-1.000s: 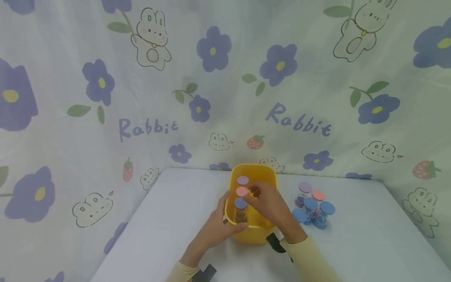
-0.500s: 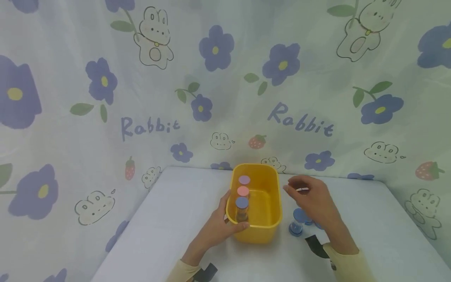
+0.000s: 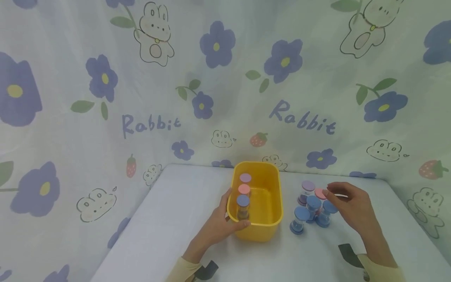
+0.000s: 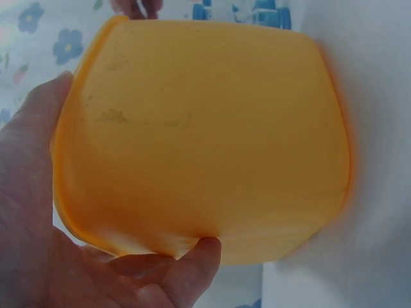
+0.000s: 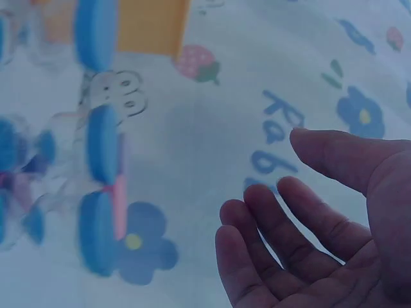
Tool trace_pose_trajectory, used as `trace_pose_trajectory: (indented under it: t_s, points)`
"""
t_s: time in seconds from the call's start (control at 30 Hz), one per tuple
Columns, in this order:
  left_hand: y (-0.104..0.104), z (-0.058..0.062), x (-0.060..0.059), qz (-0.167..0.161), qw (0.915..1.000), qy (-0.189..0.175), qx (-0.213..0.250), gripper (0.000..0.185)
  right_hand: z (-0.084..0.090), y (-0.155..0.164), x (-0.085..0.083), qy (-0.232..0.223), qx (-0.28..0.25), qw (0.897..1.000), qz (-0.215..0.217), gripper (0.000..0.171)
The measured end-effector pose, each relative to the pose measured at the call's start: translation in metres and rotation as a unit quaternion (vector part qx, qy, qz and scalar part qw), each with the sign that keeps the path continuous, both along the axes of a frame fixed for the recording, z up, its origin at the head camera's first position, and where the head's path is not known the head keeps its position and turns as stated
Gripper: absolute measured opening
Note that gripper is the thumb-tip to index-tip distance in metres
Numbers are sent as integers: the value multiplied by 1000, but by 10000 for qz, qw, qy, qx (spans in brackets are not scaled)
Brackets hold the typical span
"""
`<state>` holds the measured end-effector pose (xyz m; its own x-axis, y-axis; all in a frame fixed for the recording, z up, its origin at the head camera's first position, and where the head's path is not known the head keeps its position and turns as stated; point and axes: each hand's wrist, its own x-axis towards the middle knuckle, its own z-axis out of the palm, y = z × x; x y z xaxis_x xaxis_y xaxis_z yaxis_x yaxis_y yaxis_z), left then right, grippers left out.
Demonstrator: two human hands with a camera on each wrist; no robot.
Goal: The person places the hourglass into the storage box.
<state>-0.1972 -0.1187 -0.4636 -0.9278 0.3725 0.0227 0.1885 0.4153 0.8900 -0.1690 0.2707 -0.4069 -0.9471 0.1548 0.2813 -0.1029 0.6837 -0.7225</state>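
A yellow tub (image 3: 264, 223) stands mid-table with three sand timers in a row along its left wall: purple-capped (image 3: 245, 178), pink-capped (image 3: 244, 189) and blue-capped (image 3: 242, 201). My left hand (image 3: 221, 224) grips the tub's near left corner, thumb over the rim; the tub's wall (image 4: 205, 135) fills the left wrist view. My right hand (image 3: 347, 203) hovers empty, fingers relaxed, just right of a cluster of sand timers (image 3: 311, 205) with blue, pink and purple caps. The right wrist view shows blue caps (image 5: 103, 154), blurred, left of the fingers (image 5: 257, 256).
The table (image 3: 169, 235) is white, with edges close at left and front. A flower-and-rabbit printed cloth (image 3: 211, 78) hangs right behind it and around the sides. One blue-capped timer (image 3: 298, 220) stands nearest the tub's right wall.
My right hand has left the tub and moved right, past the timers, to the cluster's right side. The left hand and the tub have stayed put.
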Motion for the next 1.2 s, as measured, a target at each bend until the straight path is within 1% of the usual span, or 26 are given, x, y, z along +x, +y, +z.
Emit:
trace_pose_trajectory:
  t_s: [0.17, 0.27, 0.4, 0.47, 0.6, 0.7, 0.77, 0.83, 0.97, 1.2]
  points:
    - [0, 0, -1, 18, 10000, -29, -24, 113, -19, 14, 2, -352, -241, 9985, -351, 56]
    - [0, 0, -1, 21, 10000, -15, -18, 113, -28, 20, 2, -640, -414, 9962, -429, 63]
    - [0, 0, -1, 2, 10000, -12, 19, 113, -39, 28, 1, -1015, -485, 9925, -480, 73]
    - [0, 0, -1, -12, 10000, -34, 46, 113, -45, 31, 2, -1086, -526, 9917, -451, 75]
    - [0, 0, 0, -31, 9999, -60, 81, 113, -56, 34, 3, -1066, -534, 9923, -338, 75]
    - [0, 0, 0, -41, 9999, -40, 106, 111, -61, 34, 3, -1160, -457, 9917, -304, 77]
    - [1, 0, 0, -51, 9999, -43, 115, 110, -63, 34, 3, -1301, -442, 9901, -288, 80]
    - [1, 0, -1, -56, 9999, -38, 125, 111, -63, 35, 2, -1502, -503, 9871, -251, 83]
    - [1, 0, -1, -59, 9999, -30, 123, 112, -64, 35, 1, -1714, -570, 9833, -203, 87]
    - [2, 0, -1, -77, 9999, 7, 113, 111, -70, 35, -1, -1694, -603, 9833, -295, 86]
